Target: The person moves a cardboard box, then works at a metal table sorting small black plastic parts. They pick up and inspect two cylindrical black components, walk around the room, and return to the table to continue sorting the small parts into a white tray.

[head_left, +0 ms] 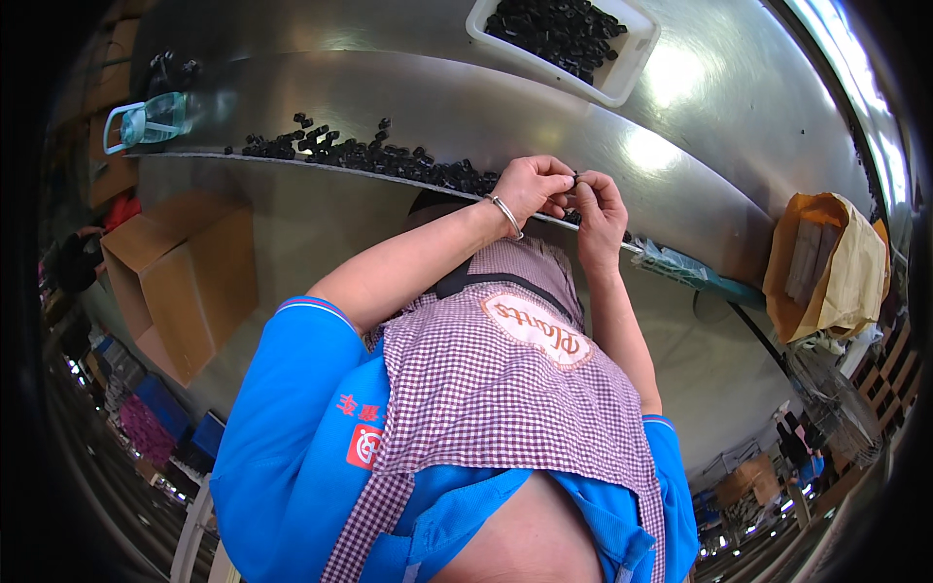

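Over the near edge of a metal-topped bench (pixel 428 102), my two hands meet fingertip to fingertip. My left hand (pixel 533 187), with a silver bangle at its wrist, is closed in a pinch on a small black part (pixel 575 179). From the other side, the thumb and fingers of my right hand (pixel 601 206) pinch the same part; most of it is hidden by the fingertips. A long heap of similar small black parts (pixel 374 155) lies along the bench edge, left of my hands and close to the left one.
A white bin (pixel 637 58) of black parts stands farther back. At the left edge is a teal-lidded clear cup (pixel 155 121); an opened cardboard box (pixel 185 277) sits below. To the right are a plastic-wrapped green item (pixel 695 272) and a brown paper bag (pixel 826 267).
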Action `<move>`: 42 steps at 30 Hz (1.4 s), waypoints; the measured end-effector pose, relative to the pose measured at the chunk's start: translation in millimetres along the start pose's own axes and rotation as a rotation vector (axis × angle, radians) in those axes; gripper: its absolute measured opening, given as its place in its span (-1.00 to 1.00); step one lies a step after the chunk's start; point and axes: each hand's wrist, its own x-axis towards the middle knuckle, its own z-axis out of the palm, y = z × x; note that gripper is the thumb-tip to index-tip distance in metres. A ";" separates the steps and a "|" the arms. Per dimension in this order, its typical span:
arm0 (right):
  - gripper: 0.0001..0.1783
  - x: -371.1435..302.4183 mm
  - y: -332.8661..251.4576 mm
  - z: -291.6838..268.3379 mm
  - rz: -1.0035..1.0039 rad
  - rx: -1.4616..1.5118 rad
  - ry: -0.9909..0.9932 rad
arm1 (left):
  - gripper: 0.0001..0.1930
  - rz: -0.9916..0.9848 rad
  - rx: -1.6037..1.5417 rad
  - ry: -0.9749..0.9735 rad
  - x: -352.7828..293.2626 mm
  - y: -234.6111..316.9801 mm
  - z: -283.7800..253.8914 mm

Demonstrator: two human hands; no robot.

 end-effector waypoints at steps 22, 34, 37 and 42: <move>-0.92 11.8 -19.9 -92.2 -0.088 -1.299 -0.253 | -0.78 0.737 1.734 0.896 -34.4 85.7 -235.0; -0.91 30.3 14.7 -78.2 -0.208 -1.279 -0.093 | -0.93 1.026 1.381 -0.014 12.8 34.2 -44.0; -0.89 25.6 13.7 -99.8 -0.237 -1.141 0.020 | -0.95 0.964 1.418 -0.369 28.0 3.1 11.7; -0.93 31.1 45.6 -107.6 -0.394 -1.242 0.091 | -0.85 0.895 1.698 -0.513 51.4 -42.5 48.1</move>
